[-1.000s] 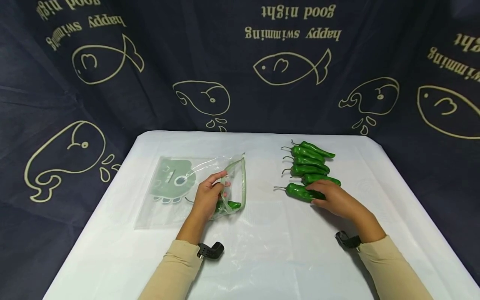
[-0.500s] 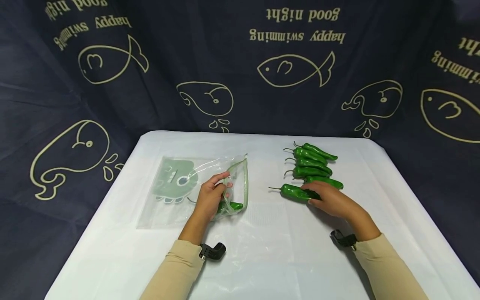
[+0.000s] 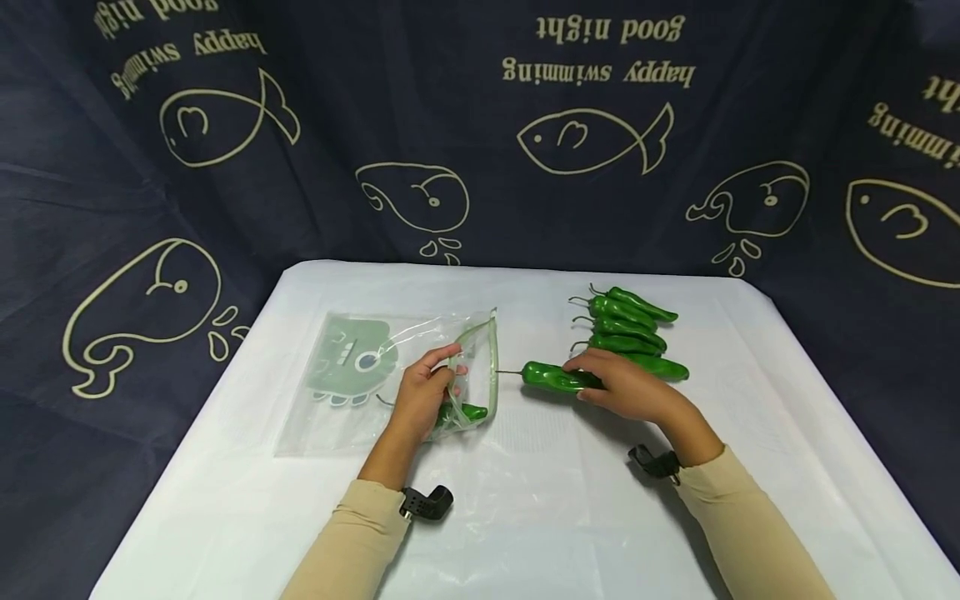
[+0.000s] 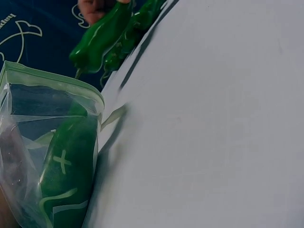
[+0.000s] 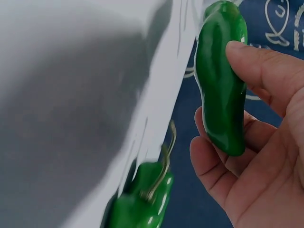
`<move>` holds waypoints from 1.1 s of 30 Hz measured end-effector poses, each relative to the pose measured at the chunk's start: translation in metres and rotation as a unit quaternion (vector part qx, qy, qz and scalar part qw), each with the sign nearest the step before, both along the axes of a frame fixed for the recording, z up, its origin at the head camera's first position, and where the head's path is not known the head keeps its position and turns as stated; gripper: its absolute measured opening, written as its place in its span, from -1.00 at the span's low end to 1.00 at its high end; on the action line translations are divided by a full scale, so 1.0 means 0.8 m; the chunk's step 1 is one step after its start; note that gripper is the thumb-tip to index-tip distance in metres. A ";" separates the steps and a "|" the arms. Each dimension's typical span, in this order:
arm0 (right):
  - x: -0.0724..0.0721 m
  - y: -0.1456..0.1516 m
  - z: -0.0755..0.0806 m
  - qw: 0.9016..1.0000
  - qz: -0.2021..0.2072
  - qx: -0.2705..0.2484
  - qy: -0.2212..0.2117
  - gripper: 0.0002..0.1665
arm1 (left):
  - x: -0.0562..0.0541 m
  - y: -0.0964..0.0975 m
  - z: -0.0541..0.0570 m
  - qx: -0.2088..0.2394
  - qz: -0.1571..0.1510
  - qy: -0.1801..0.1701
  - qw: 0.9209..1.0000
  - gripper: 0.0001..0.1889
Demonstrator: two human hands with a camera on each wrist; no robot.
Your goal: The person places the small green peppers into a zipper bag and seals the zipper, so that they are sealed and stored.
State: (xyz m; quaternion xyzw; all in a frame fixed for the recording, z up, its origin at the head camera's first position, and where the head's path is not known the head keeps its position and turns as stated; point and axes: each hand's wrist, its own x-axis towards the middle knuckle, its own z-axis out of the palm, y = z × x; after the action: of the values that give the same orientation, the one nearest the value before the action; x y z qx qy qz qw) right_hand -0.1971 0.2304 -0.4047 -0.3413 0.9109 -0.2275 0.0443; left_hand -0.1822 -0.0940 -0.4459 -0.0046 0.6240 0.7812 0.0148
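My left hand (image 3: 422, 390) grips the mouth of a clear zip bag (image 3: 300, 429) with a green rim and a green cartoon print, holding it spread toward the right. Inside the bag, under that hand, lies a green pepper (image 3: 472, 412); the left wrist view shows it through the plastic. Between thumb and fingers, my right hand (image 3: 626, 387) pinches another green pepper (image 5: 221, 80) by its tip half. That pepper is above the table, its stem pointing left and close to the bag's mouth. Several more green peppers (image 3: 622, 325) lie in a column behind my right hand.
A white-covered table (image 3: 525, 517) bears everything. Behind and beside it hangs a dark blue curtain (image 3: 480, 217) with fish and whale drawings. A black wrist camera (image 3: 427, 503) sits on the left wrist, another black camera (image 3: 654, 462) on the right.
The right hand has carried its pepper leftward, away from the column and toward the bag's mouth. The left hand keeps its hold on the bag. The view has shifted slightly.
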 end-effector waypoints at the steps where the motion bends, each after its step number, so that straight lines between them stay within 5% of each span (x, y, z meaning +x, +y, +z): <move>1: -0.001 -0.005 0.000 1.000 0.006 -0.002 0.000 -0.52 | 0.000 0.000 0.000 0.000 0.000 0.001 1.000 -0.52; 19: -0.014 -0.091 -0.001 0.996 0.086 0.004 -0.025 -0.52 | 0.002 0.000 0.001 0.002 -0.002 -0.002 1.000 -0.51; 33: -0.015 -0.129 -0.018 0.995 0.096 -0.005 -0.030 -0.57 | 0.001 -0.001 0.001 -0.007 -0.008 0.001 1.000 -0.53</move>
State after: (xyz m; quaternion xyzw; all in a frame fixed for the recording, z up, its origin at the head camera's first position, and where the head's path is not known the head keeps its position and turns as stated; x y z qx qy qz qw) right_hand -0.2088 0.1272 -0.4191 -0.4209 0.8710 -0.2365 0.0913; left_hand -0.1815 -0.0951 -0.4454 0.0008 0.6296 0.7766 0.0208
